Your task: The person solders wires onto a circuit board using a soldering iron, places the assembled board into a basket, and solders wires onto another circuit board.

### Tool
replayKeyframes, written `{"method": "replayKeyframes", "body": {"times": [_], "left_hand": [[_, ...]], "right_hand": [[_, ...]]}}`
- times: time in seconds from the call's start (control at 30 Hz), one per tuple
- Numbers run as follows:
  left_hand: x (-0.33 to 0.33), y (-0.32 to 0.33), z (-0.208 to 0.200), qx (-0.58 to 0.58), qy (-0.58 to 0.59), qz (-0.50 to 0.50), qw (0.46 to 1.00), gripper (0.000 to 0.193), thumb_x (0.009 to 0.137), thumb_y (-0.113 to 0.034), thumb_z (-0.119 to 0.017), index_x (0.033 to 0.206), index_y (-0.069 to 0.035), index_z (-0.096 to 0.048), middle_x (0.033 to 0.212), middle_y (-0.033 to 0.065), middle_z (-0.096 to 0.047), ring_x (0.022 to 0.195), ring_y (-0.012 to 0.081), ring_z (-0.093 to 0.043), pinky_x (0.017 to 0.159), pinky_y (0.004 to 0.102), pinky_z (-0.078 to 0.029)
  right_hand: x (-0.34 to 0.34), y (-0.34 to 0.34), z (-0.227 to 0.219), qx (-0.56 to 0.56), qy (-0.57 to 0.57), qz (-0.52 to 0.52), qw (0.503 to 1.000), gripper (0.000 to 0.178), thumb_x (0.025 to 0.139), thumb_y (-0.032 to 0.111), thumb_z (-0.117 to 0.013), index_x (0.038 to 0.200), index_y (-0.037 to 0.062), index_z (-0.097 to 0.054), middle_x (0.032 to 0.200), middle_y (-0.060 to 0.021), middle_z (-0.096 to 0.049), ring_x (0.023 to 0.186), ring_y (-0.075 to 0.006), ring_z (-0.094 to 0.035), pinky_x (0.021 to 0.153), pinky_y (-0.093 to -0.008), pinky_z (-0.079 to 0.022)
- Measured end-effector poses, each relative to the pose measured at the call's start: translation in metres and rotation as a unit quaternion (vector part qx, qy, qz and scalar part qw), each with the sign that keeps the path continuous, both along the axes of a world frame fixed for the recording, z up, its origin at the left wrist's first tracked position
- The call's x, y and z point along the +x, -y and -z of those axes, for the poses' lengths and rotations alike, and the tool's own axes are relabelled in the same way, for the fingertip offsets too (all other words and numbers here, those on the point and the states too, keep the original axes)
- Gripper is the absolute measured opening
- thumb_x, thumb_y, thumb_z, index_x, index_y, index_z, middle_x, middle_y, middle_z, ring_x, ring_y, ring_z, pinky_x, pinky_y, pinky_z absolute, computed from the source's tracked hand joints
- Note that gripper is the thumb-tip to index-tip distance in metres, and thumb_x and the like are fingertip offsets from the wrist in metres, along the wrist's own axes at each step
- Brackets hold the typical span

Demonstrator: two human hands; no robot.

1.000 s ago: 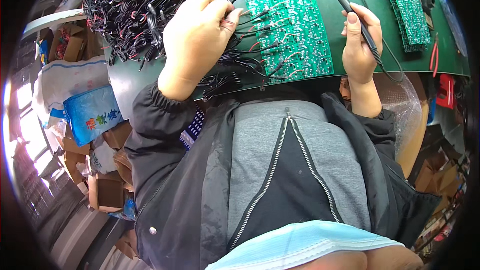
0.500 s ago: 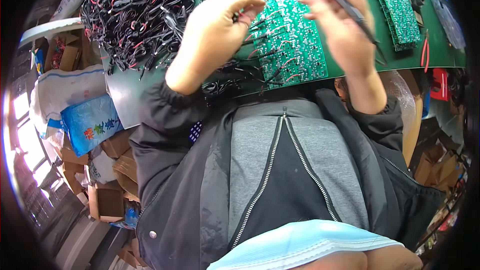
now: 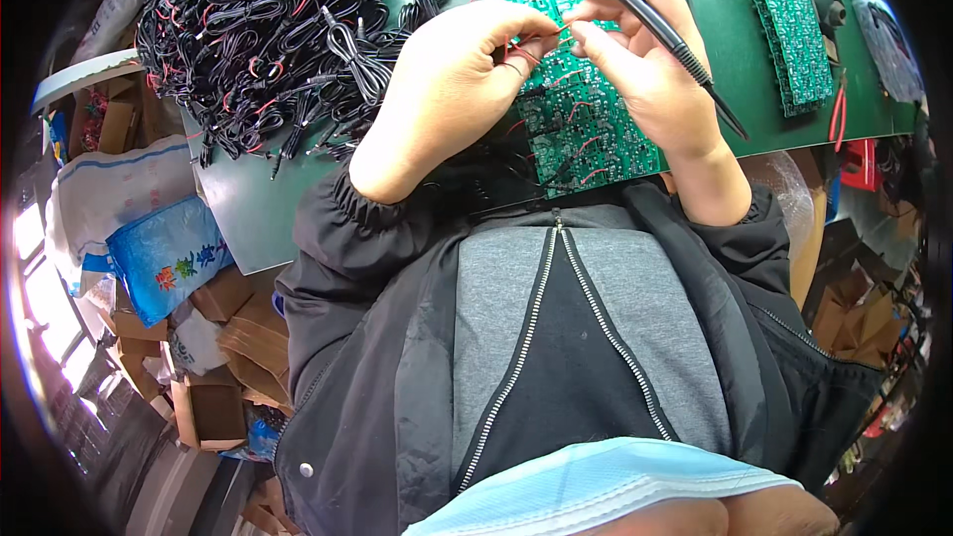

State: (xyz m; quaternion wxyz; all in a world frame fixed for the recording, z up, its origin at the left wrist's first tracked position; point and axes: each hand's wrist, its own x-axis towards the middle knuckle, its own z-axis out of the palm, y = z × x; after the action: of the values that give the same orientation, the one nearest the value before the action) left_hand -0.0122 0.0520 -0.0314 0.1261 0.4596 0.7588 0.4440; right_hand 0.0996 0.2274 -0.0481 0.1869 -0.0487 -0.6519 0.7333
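Observation:
My left hand (image 3: 447, 84) is closed over the green circuit boards, pinching the end of a thin cable with red and black wires (image 3: 513, 52). My right hand (image 3: 663, 99) holds a black soldering iron (image 3: 643, 6), its cord end slanting down to the right. The thumb and a finger of that hand meet at the red wire end, close to the left fingertips. Under both hands lies a panel of green circuit boards (image 3: 620, 144) with short red wires attached along its left part. The iron's tip is not clearly visible.
A big heap of coiled black cables (image 3: 258, 30) covers the left of the green table (image 3: 720, 124). On the right stand a stack of green boards (image 3: 794, 35), a black object (image 3: 826, 5) and red-handled pliers (image 3: 839, 114). Cardboard boxes (image 3: 213, 407) fill the floor at left.
Both hands have come together over the boards, their fingertips now meeting at the wire. The soldering iron has moved left with my right hand. The view has shifted slightly.

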Motion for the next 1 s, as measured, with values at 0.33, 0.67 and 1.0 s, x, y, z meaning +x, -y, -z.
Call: {"method": "replayKeyframes", "body": {"times": [0.33, 0.67, 1.0], "left_hand": [[-0.007, -0.038, 0.016, -0.063, -0.318, -0.047, 0.945, 0.011, 0.087, -0.023, -0.071, 0.09, -0.013, -0.069, 0.071, 0.0075, -0.066, 0.068, 0.0287, -0.069, 0.062, 0.0392, -0.055], [-0.013, -0.036, 0.029, -0.069, -0.301, -0.054, 0.95, 0.012, 0.087, -0.022, -0.07, 0.087, -0.01, -0.068, 0.075, 0.0106, -0.066, 0.07, 0.0304, -0.067, 0.063, 0.0411, -0.054], [-0.001, -0.04, 0.013, -0.096, -0.27, -0.055, 0.956, 0.012, 0.084, -0.019, -0.072, 0.084, -0.008, -0.068, 0.077, 0.0123, -0.065, 0.073, 0.0316, -0.066, 0.064, 0.0417, -0.053]], "right_hand": [[-0.005, -0.013, -0.015, 0.334, 0.003, 0.08, 0.939, 0.038, 0.089, -0.009, -0.065, 0.126, 0.0005, -0.06, 0.11, -0.0106, -0.062, 0.092, -0.0157, -0.063, 0.078, -0.0265, -0.052], [0.056, -0.058, -0.033, 0.331, 0.066, 0.152, 0.929, 0.028, 0.102, 0.014, -0.066, 0.127, 0.0009, -0.069, 0.094, -0.0033, -0.073, 0.079, -0.0055, -0.06, 0.071, -0.0192, -0.045], [0.066, -0.046, -0.028, 0.177, 0.101, 0.091, 0.975, 0.025, 0.101, 0.016, -0.068, 0.119, -0.0006, -0.071, 0.091, -0.0045, -0.073, 0.081, -0.0053, -0.06, 0.069, -0.019, -0.043]]}}
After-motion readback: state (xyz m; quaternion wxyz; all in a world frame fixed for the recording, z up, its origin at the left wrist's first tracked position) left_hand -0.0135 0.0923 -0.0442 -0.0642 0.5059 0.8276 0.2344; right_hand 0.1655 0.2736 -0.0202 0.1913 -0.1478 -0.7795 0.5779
